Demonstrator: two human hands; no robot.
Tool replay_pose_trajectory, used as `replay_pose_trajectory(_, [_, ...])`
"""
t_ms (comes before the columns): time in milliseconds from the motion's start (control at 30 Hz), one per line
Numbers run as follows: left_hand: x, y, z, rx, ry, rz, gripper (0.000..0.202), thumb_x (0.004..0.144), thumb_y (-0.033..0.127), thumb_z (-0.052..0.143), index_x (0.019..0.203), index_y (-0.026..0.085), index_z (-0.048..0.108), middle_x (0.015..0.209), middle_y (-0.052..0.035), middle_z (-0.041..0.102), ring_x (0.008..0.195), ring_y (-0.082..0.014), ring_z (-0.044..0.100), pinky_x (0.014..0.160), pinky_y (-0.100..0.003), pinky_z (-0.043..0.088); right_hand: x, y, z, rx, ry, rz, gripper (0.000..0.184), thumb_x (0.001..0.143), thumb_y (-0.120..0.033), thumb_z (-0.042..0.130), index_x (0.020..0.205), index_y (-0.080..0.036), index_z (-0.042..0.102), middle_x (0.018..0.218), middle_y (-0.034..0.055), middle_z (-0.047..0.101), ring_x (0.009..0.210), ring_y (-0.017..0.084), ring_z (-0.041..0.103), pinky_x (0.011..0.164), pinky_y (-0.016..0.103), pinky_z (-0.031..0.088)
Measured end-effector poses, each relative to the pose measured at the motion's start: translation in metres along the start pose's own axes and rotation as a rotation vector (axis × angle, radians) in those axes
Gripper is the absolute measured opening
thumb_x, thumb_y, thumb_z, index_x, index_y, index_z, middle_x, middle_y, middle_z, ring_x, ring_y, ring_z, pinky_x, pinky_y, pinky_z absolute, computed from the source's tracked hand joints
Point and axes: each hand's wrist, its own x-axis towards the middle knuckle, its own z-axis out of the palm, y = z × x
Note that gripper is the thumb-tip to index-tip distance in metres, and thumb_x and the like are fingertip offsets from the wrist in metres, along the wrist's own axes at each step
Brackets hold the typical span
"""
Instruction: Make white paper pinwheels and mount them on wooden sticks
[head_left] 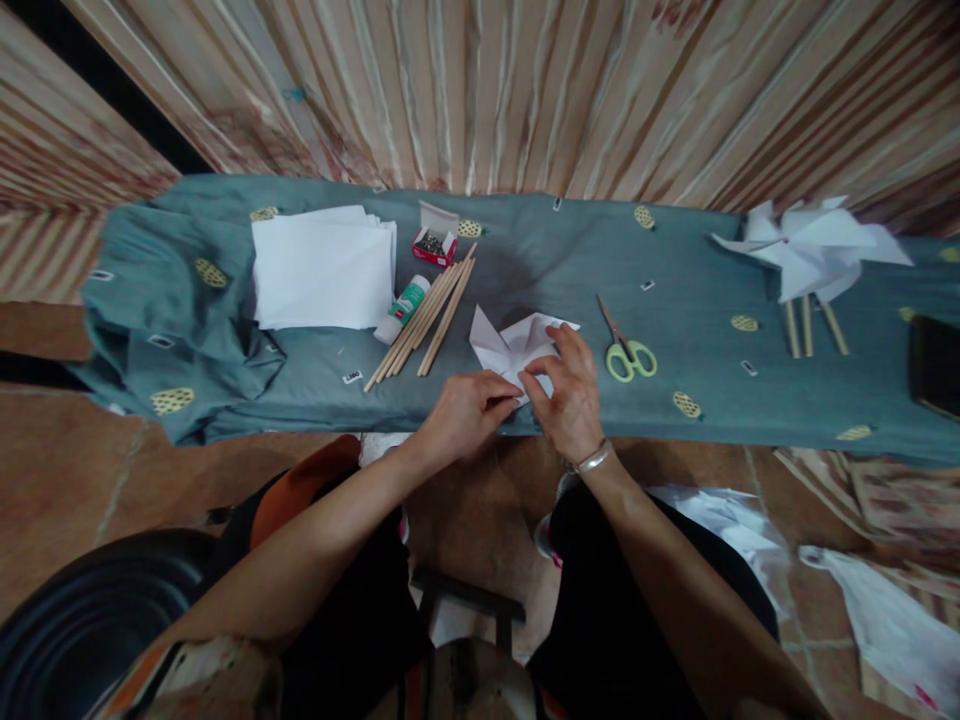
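Note:
A white paper pinwheel (491,347), its blades partly folded up, lies near the front edge of the cloth-covered table. My left hand (469,412) pinches its near corner between thumb and fingers. On the paper's right side, my right hand (568,395) is closed with thumb and index finger on a folded blade; a bracelet circles that wrist. The exact fingertip contact is partly hidden. Green-handled scissors (628,350) lie just right of my right hand. Left of the paper rest several wooden sticks (427,325) and a glue stick (403,308).
A stack of white paper (324,270) lies at the left, beside a small red box of pins (435,240). Finished pinwheels on sticks (817,250) lie at the right, near a dark phone-like object (934,365). A pleated curtain (510,90) hangs behind the table (705,370).

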Motion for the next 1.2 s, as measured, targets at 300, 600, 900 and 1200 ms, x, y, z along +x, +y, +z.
replay_pose_trajectory(300, [0.007, 0.004, 0.002, 0.012, 0.0, -0.115, 0.018, 0.082, 0.016, 0.058, 0.091, 0.017, 0.073, 0.077, -0.0018, 0.072, 0.064, -0.0113, 0.061, 0.062, -0.02, 0.044, -0.002, -0.002, -0.002, 0.016, -0.027, 0.014, 0.017, 0.091, -0.032, 0.051, 0.084, -0.022, 0.062, 0.144, 0.0069, 0.046, 0.139, 0.028, 0.033, 0.109, 0.053, 0.036])
replay_pose_trajectory(600, [0.008, -0.001, 0.007, -0.039, 0.051, -0.173, 0.014, 0.081, 0.017, 0.059, 0.086, 0.015, 0.073, 0.071, -0.0008, 0.07, 0.058, -0.0094, 0.056, 0.059, -0.02, 0.041, -0.001, -0.005, -0.005, -0.012, -0.012, -0.012, 0.015, 0.092, -0.029, 0.051, 0.084, -0.023, 0.063, 0.14, 0.0066, 0.049, 0.137, 0.029, 0.037, 0.108, 0.05, 0.039])
replay_pose_trajectory(900, [0.008, 0.0, 0.005, -0.027, 0.055, -0.177, 0.016, 0.08, 0.014, 0.059, 0.087, 0.015, 0.073, 0.064, 0.0011, 0.067, 0.054, -0.0085, 0.053, 0.056, -0.02, 0.04, -0.003, -0.006, -0.008, -0.013, -0.035, -0.016, 0.017, 0.092, -0.027, 0.049, 0.086, -0.022, 0.064, 0.141, 0.0068, 0.049, 0.138, 0.028, 0.035, 0.109, 0.051, 0.038])
replay_pose_trajectory(1200, [0.01, 0.0, 0.004, -0.041, 0.037, -0.212, 0.015, 0.081, 0.015, 0.058, 0.085, 0.014, 0.072, 0.061, 0.001, 0.064, 0.055, -0.0092, 0.054, 0.056, -0.02, 0.039, -0.004, -0.009, -0.011, -0.045, -0.038, -0.048, 0.018, 0.092, -0.025, 0.047, 0.091, -0.021, 0.065, 0.139, 0.0078, 0.05, 0.138, 0.028, 0.036, 0.108, 0.05, 0.039])
